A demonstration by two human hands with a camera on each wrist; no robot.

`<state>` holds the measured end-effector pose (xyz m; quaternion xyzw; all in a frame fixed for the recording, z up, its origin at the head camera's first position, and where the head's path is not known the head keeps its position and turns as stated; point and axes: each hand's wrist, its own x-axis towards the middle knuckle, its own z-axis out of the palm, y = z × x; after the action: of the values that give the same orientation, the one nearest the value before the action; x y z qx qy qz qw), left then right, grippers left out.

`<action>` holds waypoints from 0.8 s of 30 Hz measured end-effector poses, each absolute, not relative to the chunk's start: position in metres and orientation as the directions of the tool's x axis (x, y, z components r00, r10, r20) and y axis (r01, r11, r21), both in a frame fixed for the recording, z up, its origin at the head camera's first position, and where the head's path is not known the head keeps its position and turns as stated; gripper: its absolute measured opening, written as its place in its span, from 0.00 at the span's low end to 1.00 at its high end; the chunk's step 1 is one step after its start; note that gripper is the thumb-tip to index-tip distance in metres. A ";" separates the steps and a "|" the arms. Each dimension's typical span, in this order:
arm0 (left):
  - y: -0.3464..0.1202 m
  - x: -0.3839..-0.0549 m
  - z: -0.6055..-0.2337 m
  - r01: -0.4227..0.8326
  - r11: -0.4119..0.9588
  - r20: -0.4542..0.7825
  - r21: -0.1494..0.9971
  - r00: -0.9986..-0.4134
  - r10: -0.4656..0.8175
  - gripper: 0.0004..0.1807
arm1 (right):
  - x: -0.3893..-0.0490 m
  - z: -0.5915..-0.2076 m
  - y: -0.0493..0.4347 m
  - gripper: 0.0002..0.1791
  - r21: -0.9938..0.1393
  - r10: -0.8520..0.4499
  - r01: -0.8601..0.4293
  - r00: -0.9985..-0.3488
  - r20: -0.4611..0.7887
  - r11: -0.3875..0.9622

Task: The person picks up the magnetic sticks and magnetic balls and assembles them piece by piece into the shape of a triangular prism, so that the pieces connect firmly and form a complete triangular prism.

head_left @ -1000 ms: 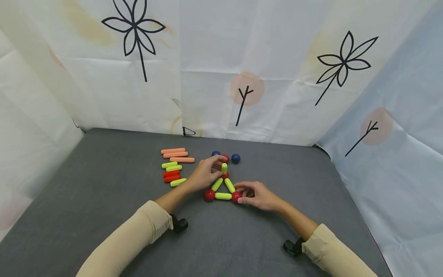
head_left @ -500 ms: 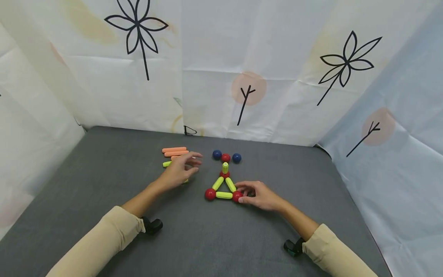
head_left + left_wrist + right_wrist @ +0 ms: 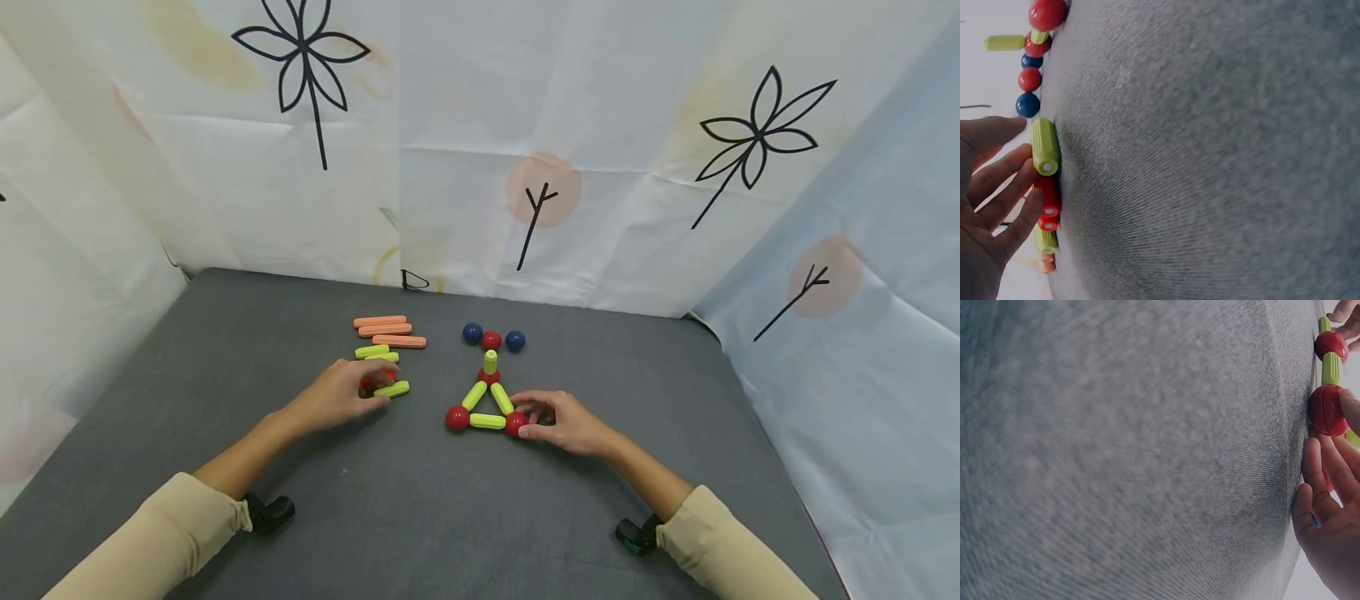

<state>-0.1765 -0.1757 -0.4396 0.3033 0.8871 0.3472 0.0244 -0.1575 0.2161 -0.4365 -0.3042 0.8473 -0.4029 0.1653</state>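
Note:
A triangle of yellow-green building rods [image 3: 487, 422] and red balls [image 3: 457, 418] lies on the table, with one more rod [image 3: 491, 362] standing upright on its far ball [image 3: 489, 377]. My right hand [image 3: 562, 423] holds the triangle's right-hand red ball [image 3: 1327, 410] between thumb and fingers. At the left, my left hand [image 3: 337, 395] reaches over the loose rods. Its fingers lie beside a short yellow-green rod [image 3: 1045, 147], index finger against it or very close, thumb apart. Red rods [image 3: 1047, 195] lie partly hidden behind that hand.
Orange rods [image 3: 399, 342] and further yellow-green rods [image 3: 372, 352] lie beyond my left hand. Behind the triangle sit two blue balls, one left [image 3: 472, 333] and one right [image 3: 515, 341], with a red ball [image 3: 491, 340] between them. A white printed curtain [image 3: 450, 208] backs the grey table [image 3: 420, 517].
My left hand has left the upright rod at the triangle's far corner and moved left and nearer to the loose rods. The right hand stays on its red ball.

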 end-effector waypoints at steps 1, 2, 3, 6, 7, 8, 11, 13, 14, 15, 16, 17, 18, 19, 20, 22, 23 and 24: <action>-0.175 -0.176 -0.440 0.527 0.589 0.162 0.612 -0.813 0.559 0.23 | -0.158 -0.437 0.216 0.26 -0.783 -0.647 -0.380 -0.761 -0.037 0.492; -0.173 -0.175 -0.440 0.532 0.608 0.155 0.590 -0.813 0.561 0.23 | -0.158 -0.437 0.216 0.26 -0.783 -0.647 -0.381 -0.762 -0.036 0.492; -0.172 -0.175 -0.440 0.537 0.627 0.148 0.564 -0.813 0.562 0.24 | -0.157 -0.436 0.216 0.26 -0.784 -0.647 -0.379 -0.762 -0.038 0.493; -0.165 -0.174 -0.440 0.547 0.677 0.139 0.492 -0.818 0.559 0.24 | -0.157 -0.435 0.216 0.26 -0.787 -0.641 -0.366 -0.766 -0.047 0.496; -0.163 -0.173 -0.440 0.549 0.689 0.136 0.472 -0.818 0.559 0.24 | -0.157 -0.435 0.216 0.26 -0.788 -0.642 -0.366 -0.766 -0.048 0.495; -0.160 -0.173 -0.440 0.553 0.699 0.133 0.454 -0.817 0.560 0.24 | -0.158 -0.435 0.216 0.26 -0.788 -0.641 -0.365 -0.766 -0.048 0.495; -0.154 -0.173 -0.441 0.559 0.710 0.123 0.427 -0.814 0.567 0.24 | -0.158 -0.435 0.216 0.26 -0.788 -0.640 -0.363 -0.767 -0.051 0.497; -0.151 -0.172 -0.441 0.552 0.708 0.109 0.440 -0.816 0.568 0.24 | -0.159 -0.435 0.216 0.26 -0.785 -0.640 -0.363 -0.766 -0.055 0.501; -0.149 -0.172 -0.442 0.545 0.703 0.105 0.457 -0.818 0.566 0.24 | -0.159 -0.435 0.216 0.26 -0.784 -0.639 -0.362 -0.767 -0.057 0.505; -0.147 -0.172 -0.442 0.535 0.693 0.101 0.483 -0.821 0.562 0.25 | -0.159 -0.436 0.216 0.26 -0.784 -0.639 -0.361 -0.767 -0.058 0.505; -0.144 -0.172 -0.442 0.522 0.678 0.099 0.518 -0.824 0.558 0.25 | -0.159 -0.436 0.216 0.26 -0.785 -0.638 -0.359 -0.768 -0.060 0.506; -0.141 -0.172 -0.441 0.510 0.656 0.098 0.557 -0.824 0.558 0.26 | -0.159 -0.436 0.216 0.26 -0.783 -0.640 -0.363 -0.766 -0.058 0.505; -0.138 -0.172 -0.440 0.495 0.627 0.098 0.601 -0.825 0.557 0.26 | -0.159 -0.436 0.216 0.26 -0.784 -0.642 -0.365 -0.764 -0.055 0.502; -0.134 -0.172 -0.439 0.479 0.597 0.099 0.643 -0.826 0.555 0.25 | -0.159 -0.436 0.217 0.26 -0.785 -0.644 -0.368 -0.763 -0.052 0.499; -0.130 -0.172 -0.439 0.465 0.563 0.104 0.683 -0.826 0.554 0.25 | -0.159 -0.436 0.217 0.26 -0.784 -0.645 -0.369 -0.763 -0.051 0.499; -0.121 -0.172 -0.436 0.443 0.489 0.124 0.751 -0.823 0.555 0.25 | -0.159 -0.436 0.217 0.26 -0.783 -0.643 -0.367 -0.764 -0.054 0.502; -0.117 -0.172 -0.435 0.436 0.450 0.138 0.779 -0.820 0.555 0.24 | -0.158 -0.436 0.217 0.26 -0.783 -0.641 -0.364 -0.766 -0.057 0.505; -0.112 -0.172 -0.434 0.429 0.413 0.153 0.803 -0.819 0.553 0.24 | -0.158 -0.437 0.217 0.26 -0.782 -0.638 -0.361 -0.768 -0.061 0.509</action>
<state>-0.1715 -0.1124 -0.4341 0.2928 0.8379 0.4556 0.0681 -0.1583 0.2169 -0.4365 -0.2935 0.8511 -0.3993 0.1735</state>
